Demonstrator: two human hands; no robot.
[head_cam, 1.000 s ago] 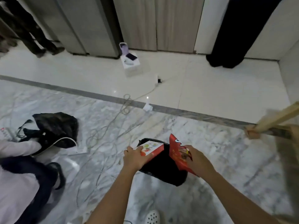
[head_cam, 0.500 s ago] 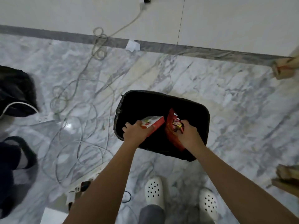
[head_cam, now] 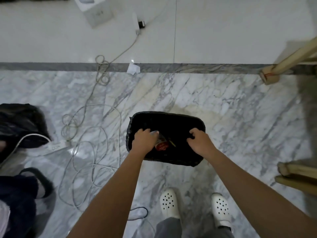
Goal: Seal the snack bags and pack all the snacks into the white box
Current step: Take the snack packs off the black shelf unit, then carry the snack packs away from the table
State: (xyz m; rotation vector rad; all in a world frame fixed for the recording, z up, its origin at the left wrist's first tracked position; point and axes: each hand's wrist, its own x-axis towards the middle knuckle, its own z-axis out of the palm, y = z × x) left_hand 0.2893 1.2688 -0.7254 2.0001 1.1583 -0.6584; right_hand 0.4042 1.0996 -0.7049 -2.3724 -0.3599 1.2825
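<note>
A bin lined with a black bag (head_cam: 197,121) stands on the marble floor in front of my feet. My left hand (head_cam: 143,140) reaches into its left side, fingers curled round the pale end of a small snack box (head_cam: 161,146), whose red end tilts down into the bin. Over the right side of the bin hovers my right hand (head_cam: 200,140), with loosely curled fingers and nothing in it. The red snack bag is out of sight in the dark bin.
Loose white cables (head_cam: 89,134) and a power strip (head_cam: 58,146) sprawl on the floor to the left. A black bag (head_cam: 20,124) and a seated person's leg (head_cam: 17,200) are at far left. Wooden legs (head_cam: 281,64) stand at right. A white box (head_cam: 96,12) sits at the far top.
The view has tilted down over the bin. My right hand has let go of the red snack bag. My left hand has lowered the snack box deeper into the bin.
</note>
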